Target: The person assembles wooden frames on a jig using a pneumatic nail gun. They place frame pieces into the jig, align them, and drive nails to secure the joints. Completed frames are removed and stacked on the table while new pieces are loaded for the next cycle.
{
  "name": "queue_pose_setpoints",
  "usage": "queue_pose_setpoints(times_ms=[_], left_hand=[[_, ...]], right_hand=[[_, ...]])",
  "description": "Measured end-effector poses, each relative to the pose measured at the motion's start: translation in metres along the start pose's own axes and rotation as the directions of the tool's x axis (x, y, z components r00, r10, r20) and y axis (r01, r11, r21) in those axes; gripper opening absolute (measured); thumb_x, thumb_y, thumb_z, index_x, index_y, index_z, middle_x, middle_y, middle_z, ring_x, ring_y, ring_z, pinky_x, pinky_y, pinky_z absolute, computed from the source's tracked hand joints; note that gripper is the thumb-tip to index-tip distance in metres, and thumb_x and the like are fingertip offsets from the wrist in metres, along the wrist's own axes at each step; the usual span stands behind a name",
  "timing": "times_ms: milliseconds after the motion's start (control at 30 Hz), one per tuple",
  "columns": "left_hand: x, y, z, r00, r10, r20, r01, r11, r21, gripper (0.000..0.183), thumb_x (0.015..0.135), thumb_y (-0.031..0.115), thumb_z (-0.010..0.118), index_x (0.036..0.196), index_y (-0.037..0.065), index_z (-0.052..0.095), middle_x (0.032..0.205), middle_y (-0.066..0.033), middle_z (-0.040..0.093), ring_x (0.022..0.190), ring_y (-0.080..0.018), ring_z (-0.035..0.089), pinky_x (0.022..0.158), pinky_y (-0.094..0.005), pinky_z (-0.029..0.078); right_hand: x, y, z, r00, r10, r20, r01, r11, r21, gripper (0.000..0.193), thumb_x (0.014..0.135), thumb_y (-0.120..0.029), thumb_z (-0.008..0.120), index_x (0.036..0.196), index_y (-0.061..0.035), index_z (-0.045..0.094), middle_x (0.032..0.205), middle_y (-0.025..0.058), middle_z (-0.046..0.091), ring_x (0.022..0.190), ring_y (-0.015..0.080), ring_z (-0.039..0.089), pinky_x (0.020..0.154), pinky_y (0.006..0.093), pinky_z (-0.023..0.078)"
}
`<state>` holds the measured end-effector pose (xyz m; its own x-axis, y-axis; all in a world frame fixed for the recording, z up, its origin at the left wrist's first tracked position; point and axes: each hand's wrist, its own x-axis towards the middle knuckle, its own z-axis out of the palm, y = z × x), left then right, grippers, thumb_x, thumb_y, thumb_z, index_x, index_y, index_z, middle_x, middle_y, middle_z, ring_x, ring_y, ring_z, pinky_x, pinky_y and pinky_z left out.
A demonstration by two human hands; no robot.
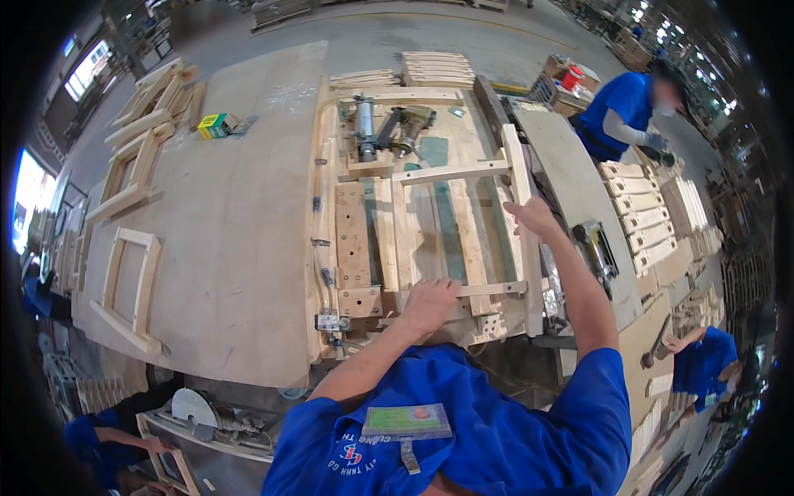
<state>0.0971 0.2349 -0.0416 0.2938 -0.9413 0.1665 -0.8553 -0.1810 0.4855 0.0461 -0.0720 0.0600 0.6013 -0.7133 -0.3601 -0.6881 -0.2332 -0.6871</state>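
A pale wooden frame [455, 172] lies over the slatted wooden jig in front of me. Its long right rail [516, 165] reaches past the crossbars at both ends. My left hand [432, 304] is closed on the frame's near left corner, beside the near crossbar [495, 289]. Along the right rail, my right hand [536, 220] grips about midway, its fingers curled over the wood. Beyond the frame a nail gun [411, 126] and a silver air cylinder [365, 131] rest on the jig. A drilled wooden block [351, 236] stands left of the frame.
Assembled wooden frames [132, 289] lie on the broad board [240, 248] at left, with a green-yellow box [217, 126]. An air hose and valve [329, 322] run along the jig's left edge. A co-worker [620, 116] stands at far right near stacked slats [641, 215]. A power tool [595, 250] lies nearby.
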Motion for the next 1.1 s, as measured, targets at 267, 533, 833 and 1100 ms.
queue_pose_setpoints(times_ms=[267, 533, 833, 1100], left_hand=[[0.018, -0.044, 0.001, 0.976, -0.195, 0.093, 0.184, 0.976, 0.114, 0.020, 0.096, 0.025, 0.069, 0.110, 0.011, 0.066, 0.098, -0.0101, 0.069, 0.098, -0.0311, 0.070, 0.081, -0.0486, 0.054], [0.022, -0.058, 0.005, 0.946, -0.308, 0.104, 0.291, 0.945, 0.150, 0.023, 0.099, 0.030, 0.067, 0.110, 0.010, 0.067, 0.099, -0.0097, 0.069, 0.097, -0.0311, 0.069, 0.079, -0.0485, 0.054], [0.005, -0.065, 0.004, 0.959, -0.282, 0.023, 0.278, 0.955, 0.107, 0.025, 0.095, 0.025, 0.071, 0.111, 0.006, 0.069, 0.097, -0.0137, 0.069, 0.095, -0.0345, 0.068, 0.085, -0.0474, 0.053], [0.003, -0.059, 0.008, 0.959, -0.272, -0.086, 0.278, 0.957, 0.077, 0.016, 0.093, 0.019, 0.071, 0.103, 0.007, 0.067, 0.095, -0.0137, 0.069, 0.094, -0.0340, 0.069, 0.089, -0.0476, 0.052]], right_hand=[[0.120, 0.044, 0.078, 0.994, -0.014, 0.110, 0.025, 0.995, -0.098, 0.050, 0.092, -0.036, 0.081, 0.095, 0.0130, 0.071, 0.087, 0.0201, 0.072, 0.073, 0.0291, 0.075, 0.059, 0.0447, 0.056], [0.148, 0.034, 0.118, 0.981, 0.028, 0.190, 0.008, 0.983, -0.185, 0.068, 0.088, -0.051, 0.075, 0.123, 0.0080, 0.072, 0.124, 0.0310, 0.073, 0.121, 0.0428, 0.070, 0.100, 0.0474, 0.056], [0.109, 0.039, 0.122, 0.998, -0.031, 0.049, 0.050, 0.890, -0.453, 0.074, 0.091, -0.046, 0.076, 0.141, 0.0049, 0.054, 0.129, 0.0273, 0.068, 0.118, 0.0437, 0.068, 0.103, 0.0510, 0.054], [-0.009, 0.045, 0.153, 0.684, -0.705, 0.187, 0.678, 0.521, -0.518, 0.037, 0.087, -0.032, 0.075, 0.107, -0.0017, 0.068, 0.102, 0.0177, 0.066, 0.101, 0.0368, 0.065, 0.086, 0.0502, 0.051]])
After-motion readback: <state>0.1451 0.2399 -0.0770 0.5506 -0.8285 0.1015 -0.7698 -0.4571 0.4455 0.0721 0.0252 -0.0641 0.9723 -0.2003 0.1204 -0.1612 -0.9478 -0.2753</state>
